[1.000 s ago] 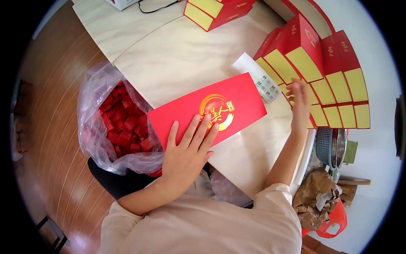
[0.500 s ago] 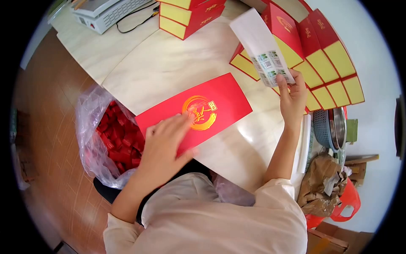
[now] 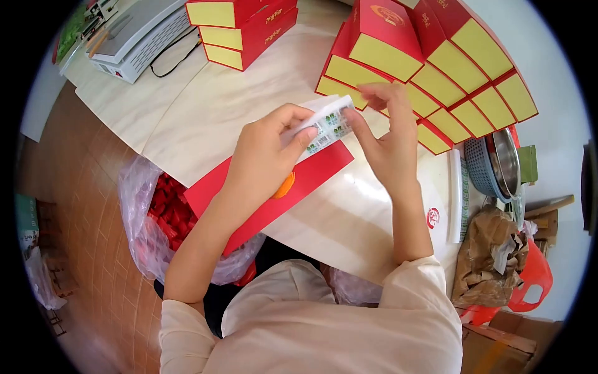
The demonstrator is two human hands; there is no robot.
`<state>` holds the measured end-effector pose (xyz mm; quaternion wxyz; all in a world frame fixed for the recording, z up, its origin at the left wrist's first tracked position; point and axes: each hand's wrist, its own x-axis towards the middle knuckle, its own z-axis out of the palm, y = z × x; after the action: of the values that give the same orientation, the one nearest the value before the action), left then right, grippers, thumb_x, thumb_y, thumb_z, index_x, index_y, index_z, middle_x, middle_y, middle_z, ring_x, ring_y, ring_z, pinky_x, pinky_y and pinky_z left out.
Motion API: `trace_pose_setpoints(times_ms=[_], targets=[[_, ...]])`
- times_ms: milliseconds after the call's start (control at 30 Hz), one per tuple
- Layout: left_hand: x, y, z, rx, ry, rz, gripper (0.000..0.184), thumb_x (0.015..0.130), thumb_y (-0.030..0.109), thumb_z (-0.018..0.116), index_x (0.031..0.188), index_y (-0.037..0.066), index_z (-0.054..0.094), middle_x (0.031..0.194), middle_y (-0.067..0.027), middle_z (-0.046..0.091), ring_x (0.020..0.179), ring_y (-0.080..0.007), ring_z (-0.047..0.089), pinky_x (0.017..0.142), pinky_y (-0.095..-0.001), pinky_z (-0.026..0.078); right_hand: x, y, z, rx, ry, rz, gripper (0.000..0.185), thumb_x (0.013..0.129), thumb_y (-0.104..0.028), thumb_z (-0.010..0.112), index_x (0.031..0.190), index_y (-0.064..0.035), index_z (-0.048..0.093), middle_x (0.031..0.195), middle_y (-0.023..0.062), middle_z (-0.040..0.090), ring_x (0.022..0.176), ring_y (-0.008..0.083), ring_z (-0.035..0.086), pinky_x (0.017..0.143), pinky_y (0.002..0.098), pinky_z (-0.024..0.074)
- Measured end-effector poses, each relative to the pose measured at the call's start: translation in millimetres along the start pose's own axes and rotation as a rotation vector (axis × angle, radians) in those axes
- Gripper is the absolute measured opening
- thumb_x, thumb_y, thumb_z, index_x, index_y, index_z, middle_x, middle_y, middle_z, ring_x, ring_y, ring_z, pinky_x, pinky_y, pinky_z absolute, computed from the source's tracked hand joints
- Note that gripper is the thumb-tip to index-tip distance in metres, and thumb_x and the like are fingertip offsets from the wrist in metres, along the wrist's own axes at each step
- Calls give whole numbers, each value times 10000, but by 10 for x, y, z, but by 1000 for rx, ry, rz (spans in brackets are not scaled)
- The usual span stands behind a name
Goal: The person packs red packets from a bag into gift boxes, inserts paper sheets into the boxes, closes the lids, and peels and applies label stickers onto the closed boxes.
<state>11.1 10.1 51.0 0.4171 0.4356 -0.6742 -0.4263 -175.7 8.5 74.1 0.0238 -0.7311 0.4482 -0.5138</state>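
A white sheet of small printed labels (image 3: 332, 129) is held above a red box (image 3: 324, 167) that lies at a slant on the marble-patterned table. My left hand (image 3: 268, 146) pinches the sheet's left part between thumb and fingers. At the sheet's right end is my right hand (image 3: 389, 128), its thumb by the labels and its fingers apart from the thumb. The forearm and the sheet cover much of the box; part of its orange-gold emblem shows beneath my left hand.
Red-and-yellow boxes are stacked at the back (image 3: 265, 31) and right (image 3: 458, 68). A plastic bag (image 3: 140, 215) of red pieces hangs by the table's left edge. A grey-white device (image 3: 134, 40) stands back left; a blue basket (image 3: 479, 165) and crumpled brown paper (image 3: 489, 255) are at the right.
The label sheet has come from the right to over the red box. My left hand has lifted off the box and taken the sheet; my right hand has opened beside it. The view has shifted.
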Motion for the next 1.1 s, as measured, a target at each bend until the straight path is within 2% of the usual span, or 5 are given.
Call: trace_pose_setpoints(times_ms=[100,400,633,1000,1100], targets=[[52,-7,44,-122,49,-66,191,877,116,653,1021,-3,613,927,-139,703,814,-169,662,753,-292,498,-34,-39,30,-157,23,-241,215,709,-58,758,902,-45,663,938,94,567,842,261,540,666,359,420],[36,29,97,-336,52,-64,187,937,137,608,1008,-35,604,923,-75,684,847,-75,600,766,-248,481,-130,21,166,-117,12,-206,213,700,-39,754,895,-39,667,905,85,597,794,263,553,680,358,438],[25,98,151,-465,61,-19,124,936,91,604,979,-25,599,946,-80,664,878,-84,602,806,-253,483,-148,-38,155,10,45,-137,201,715,5,744,895,-27,660,862,94,619,834,279,589,703,352,472],[46,135,186,-84,171,261,70,912,41,601,974,9,592,886,-104,660,861,-142,637,770,-268,489,-138,-57,99,87,50,-62,185,723,27,733,882,-15,648,884,110,610,821,283,587,703,358,473],[54,149,289,-305,242,219,106,908,38,592,1010,9,593,918,-119,656,840,-165,642,743,-267,488,-139,-62,120,42,100,-127,194,708,31,730,875,-18,644,868,105,608,791,278,589,681,360,476]])
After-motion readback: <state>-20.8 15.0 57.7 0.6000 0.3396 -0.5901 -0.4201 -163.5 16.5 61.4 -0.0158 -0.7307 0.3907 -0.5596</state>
